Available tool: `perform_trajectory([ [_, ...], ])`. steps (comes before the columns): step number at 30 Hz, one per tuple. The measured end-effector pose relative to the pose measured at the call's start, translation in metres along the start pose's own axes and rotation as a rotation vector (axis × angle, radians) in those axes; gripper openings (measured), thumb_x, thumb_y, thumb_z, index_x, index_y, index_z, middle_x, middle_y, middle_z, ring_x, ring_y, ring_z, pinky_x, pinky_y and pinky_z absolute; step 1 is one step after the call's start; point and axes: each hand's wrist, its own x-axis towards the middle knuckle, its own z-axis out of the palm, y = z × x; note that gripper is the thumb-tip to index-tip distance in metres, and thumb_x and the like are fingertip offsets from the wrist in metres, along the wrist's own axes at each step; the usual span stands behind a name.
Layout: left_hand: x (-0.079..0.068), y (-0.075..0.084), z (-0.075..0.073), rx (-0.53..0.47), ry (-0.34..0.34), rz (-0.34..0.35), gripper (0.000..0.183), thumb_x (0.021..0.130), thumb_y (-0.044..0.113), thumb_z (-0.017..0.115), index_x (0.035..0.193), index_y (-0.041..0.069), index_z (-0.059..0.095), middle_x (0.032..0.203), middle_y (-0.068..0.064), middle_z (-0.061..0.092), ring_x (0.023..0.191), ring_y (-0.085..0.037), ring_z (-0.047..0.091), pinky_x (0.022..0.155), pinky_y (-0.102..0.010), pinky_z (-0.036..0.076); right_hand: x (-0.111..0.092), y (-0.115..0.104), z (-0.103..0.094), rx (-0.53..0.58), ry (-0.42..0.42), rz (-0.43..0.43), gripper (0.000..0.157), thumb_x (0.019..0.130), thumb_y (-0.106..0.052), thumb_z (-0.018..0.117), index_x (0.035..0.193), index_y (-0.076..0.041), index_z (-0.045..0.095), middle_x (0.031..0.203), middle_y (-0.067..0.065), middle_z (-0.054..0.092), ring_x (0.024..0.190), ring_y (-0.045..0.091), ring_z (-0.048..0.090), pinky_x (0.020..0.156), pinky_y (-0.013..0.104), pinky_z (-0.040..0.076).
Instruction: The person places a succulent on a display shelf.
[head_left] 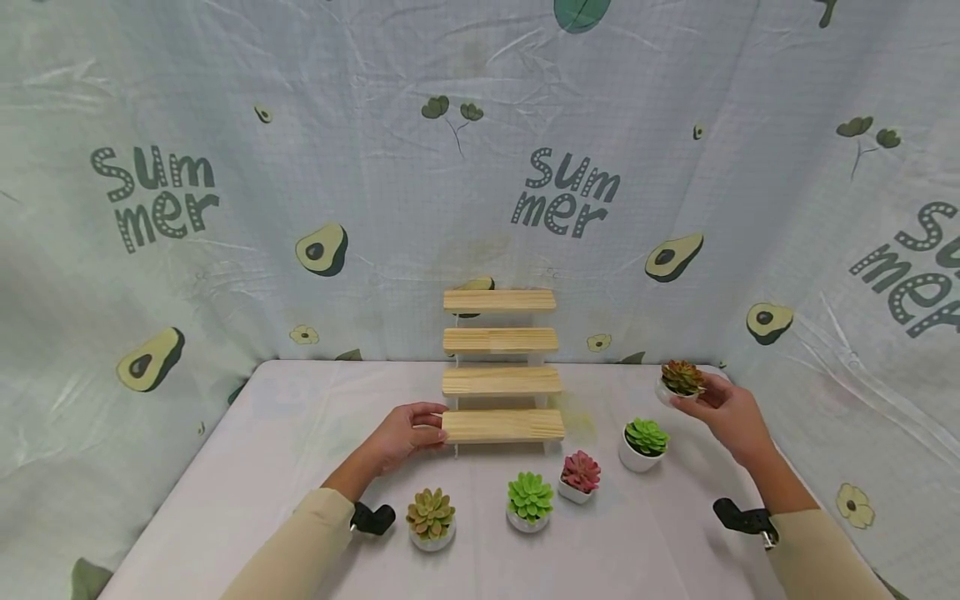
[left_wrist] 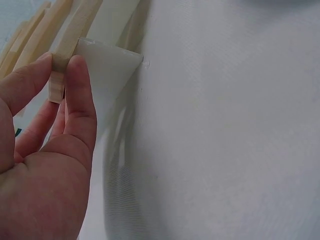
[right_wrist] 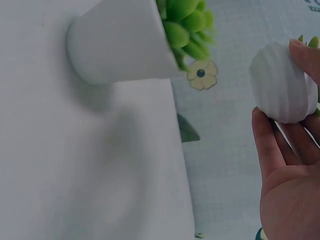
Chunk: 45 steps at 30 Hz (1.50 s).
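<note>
A tiered wooden display stand (head_left: 501, 382) stands upright at the table's middle, against the printed cloth. My left hand (head_left: 408, 433) pinches the left end of its lowest board (left_wrist: 59, 75) between thumb and fingers. At the right, my right hand (head_left: 723, 412) holds a reddish-green potted succulent (head_left: 681, 379) by its white pot. In the right wrist view that ribbed pot (right_wrist: 281, 82) is gripped between thumb and fingertips, apart from the table. Just in front of it, a bright green succulent in a smooth white pot (head_left: 641, 454) stands on the table.
Nearer the front stand a yellowish-brown potted succulent (head_left: 431, 529), a light green one (head_left: 529, 507) and a small red one (head_left: 579, 487). Behind the white table (head_left: 315, 400) hangs a cloth (head_left: 390, 217) printed with avocados.
</note>
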Motion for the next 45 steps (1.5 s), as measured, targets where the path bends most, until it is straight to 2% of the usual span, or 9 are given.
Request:
perform_trajectory([
  [5, -0.001, 0.001, 0.0, 0.004, 0.007, -0.006, 0.053, 0.096, -0.002, 0.067, 0.145, -0.005, 0.048, 0.121, -0.017, 0.064, 0.095, -0.016, 0.069, 0.092, -0.04, 0.063, 0.006, -0.017, -0.002, -0.003, -0.016, -0.053, 0.068, 0.093, -0.036, 0.076, 0.145, 0.001, 0.052, 0.137, 0.023, 0.059, 0.095, -0.018, 0.056, 0.079, 0.004, 0.052],
  [11, -0.001, 0.002, -0.001, -0.004, 0.008, -0.01, 0.054, 0.095, -0.002, 0.067, 0.146, -0.005, 0.048, 0.122, -0.017, 0.065, 0.095, -0.016, 0.069, 0.092, -0.04, 0.063, 0.013, -0.035, -0.004, -0.004, -0.054, -0.074, 0.073, 0.094, -0.039, 0.075, 0.149, 0.001, 0.048, 0.141, 0.025, 0.059, 0.097, -0.018, 0.056, 0.08, 0.004, 0.051],
  [19, 0.0, -0.001, -0.001, 0.0, 0.008, -0.013, 0.054, 0.095, -0.002, 0.068, 0.145, -0.004, 0.049, 0.123, -0.018, 0.065, 0.096, -0.016, 0.07, 0.091, -0.039, 0.063, 0.021, -0.061, -0.011, -0.014, -0.118, -0.105, 0.068, 0.095, -0.037, 0.074, 0.148, -0.001, 0.05, 0.132, 0.017, 0.064, 0.097, -0.01, 0.062, 0.081, 0.007, 0.053],
  [27, 0.0, 0.0, -0.002, 0.003, 0.006, -0.012, 0.054, 0.095, -0.002, 0.067, 0.146, -0.004, 0.048, 0.124, -0.019, 0.064, 0.097, -0.016, 0.069, 0.091, -0.037, 0.063, 0.031, -0.086, -0.012, -0.025, -0.111, -0.153, 0.065, 0.094, -0.038, 0.075, 0.144, -0.003, 0.055, 0.129, 0.017, 0.066, 0.095, -0.008, 0.064, 0.081, 0.008, 0.054],
  [33, -0.002, 0.001, 0.0, -0.002, 0.0, -0.005, 0.054, 0.095, -0.003, 0.067, 0.146, -0.006, 0.047, 0.123, -0.018, 0.064, 0.096, -0.016, 0.069, 0.091, -0.038, 0.063, 0.041, -0.105, -0.009, -0.006, -0.104, -0.165, 0.065, 0.093, -0.039, 0.076, 0.143, -0.004, 0.055, 0.127, 0.012, 0.066, 0.096, -0.008, 0.064, 0.081, 0.009, 0.055],
  [37, -0.002, 0.0, 0.0, -0.007, -0.003, 0.0, 0.054, 0.096, -0.003, 0.067, 0.146, -0.006, 0.047, 0.122, -0.018, 0.064, 0.095, -0.016, 0.069, 0.092, -0.039, 0.063, 0.048, -0.118, -0.003, 0.006, -0.114, -0.173, 0.065, 0.092, -0.038, 0.077, 0.143, -0.004, 0.056, 0.129, 0.014, 0.066, 0.096, -0.007, 0.064, 0.081, 0.008, 0.054],
  [41, -0.001, -0.001, 0.0, -0.014, -0.009, 0.005, 0.055, 0.096, -0.003, 0.066, 0.146, -0.006, 0.046, 0.122, -0.018, 0.064, 0.095, -0.016, 0.069, 0.092, -0.039, 0.063, 0.056, -0.134, 0.005, -0.002, -0.12, -0.174, 0.063, 0.091, -0.039, 0.078, 0.141, -0.005, 0.058, 0.128, 0.017, 0.067, 0.098, 0.006, 0.066, 0.08, 0.009, 0.054],
  [45, -0.001, -0.002, 0.0, -0.017, -0.005, 0.002, 0.053, 0.096, -0.003, 0.066, 0.146, -0.005, 0.047, 0.121, -0.018, 0.064, 0.096, -0.017, 0.069, 0.091, -0.038, 0.063, 0.064, -0.148, 0.017, -0.003, -0.115, -0.19, 0.061, 0.09, -0.04, 0.08, 0.137, -0.007, 0.061, 0.125, 0.016, 0.069, 0.097, 0.014, 0.067, 0.079, 0.011, 0.055],
])
